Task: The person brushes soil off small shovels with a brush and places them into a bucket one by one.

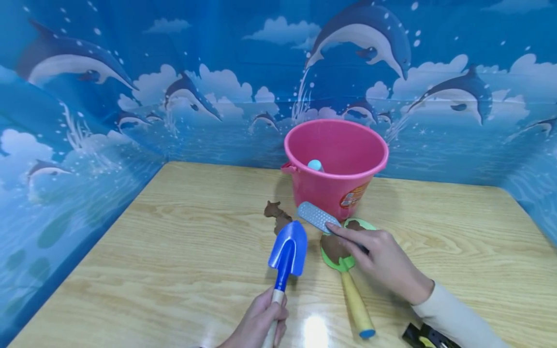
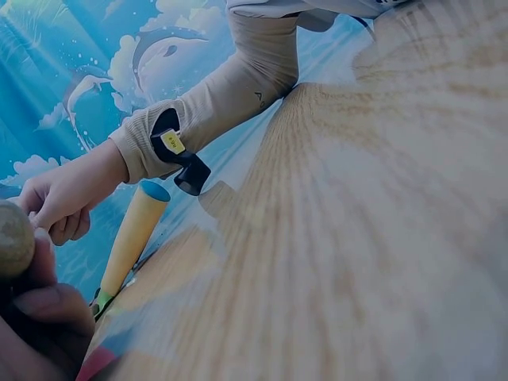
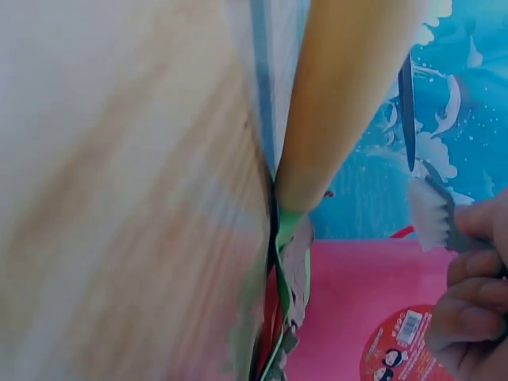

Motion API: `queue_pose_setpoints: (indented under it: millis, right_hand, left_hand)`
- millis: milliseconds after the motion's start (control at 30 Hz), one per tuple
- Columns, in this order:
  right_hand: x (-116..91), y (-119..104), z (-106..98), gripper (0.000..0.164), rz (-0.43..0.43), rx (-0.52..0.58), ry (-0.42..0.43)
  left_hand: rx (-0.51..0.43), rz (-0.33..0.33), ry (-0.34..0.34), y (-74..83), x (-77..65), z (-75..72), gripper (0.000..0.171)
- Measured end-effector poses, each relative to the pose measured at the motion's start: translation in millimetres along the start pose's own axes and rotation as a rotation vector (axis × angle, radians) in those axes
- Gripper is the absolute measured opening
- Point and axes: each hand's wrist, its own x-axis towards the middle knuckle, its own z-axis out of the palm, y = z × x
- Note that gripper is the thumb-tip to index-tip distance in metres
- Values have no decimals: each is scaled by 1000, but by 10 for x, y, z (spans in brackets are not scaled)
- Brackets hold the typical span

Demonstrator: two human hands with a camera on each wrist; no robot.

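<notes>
A wooden table (image 1: 174,270) sits inside blue walls printed with dolphins (image 1: 365,38).

The left hand (image 1: 256,324), at the bottom centre of the head view, wraps its fingers around the pale wooden handle of a blue trowel (image 1: 288,251). The trowel's long axis runs from that hand up the frame, so its smooth, scooped plastic blade ends near the middle of the picture.

The right hand (image 1: 383,266), lower right of centre, pinches a brush (image 1: 317,217) between thumb and curled fingers. The brush's grey, dimpled back faces up and slants toward the upper left; the right wrist view shows its short white bristles.

Directly beneath the brush lies a green trowel (image 1: 345,263), its blade caked with lumpy brown clay. Its thick wooden handle, capped in blue, points to the bottom of the frame. It lies between the two hands, and the right hand is much the nearer, resting just above the blade.

More brown clay (image 1: 276,215) lies on the table just above the blue blade.

Behind everything, upper centre, stands a glossy pink bucket (image 1: 335,164) with a pale blue rounded thing inside.
</notes>
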Motion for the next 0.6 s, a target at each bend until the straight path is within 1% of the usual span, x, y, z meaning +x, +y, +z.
queue_pose_setpoints:
  millis: [100, 200, 367, 500, 600]
  right_hand:
    - [-5, 26, -15, 45, 33, -3, 19]
    - [-6, 30, -21, 42, 61, 9, 25]
    - [-3, 14, -20, 43, 75, 18, 25]
    - [-3, -5, -20, 46, 79, 24, 18]
    - [-8, -15, -20, 45, 90, 21, 17]
  left_hand:
    - [15, 25, 12, 12, 4, 4, 27]
    - [-2, 40, 8, 24, 14, 4, 23]
    - [-53, 26, -8, 29, 28, -1, 17]
    - [-40, 27, 8, 27, 38, 1, 23]
    - [-29, 22, 39, 36, 40, -1, 33]
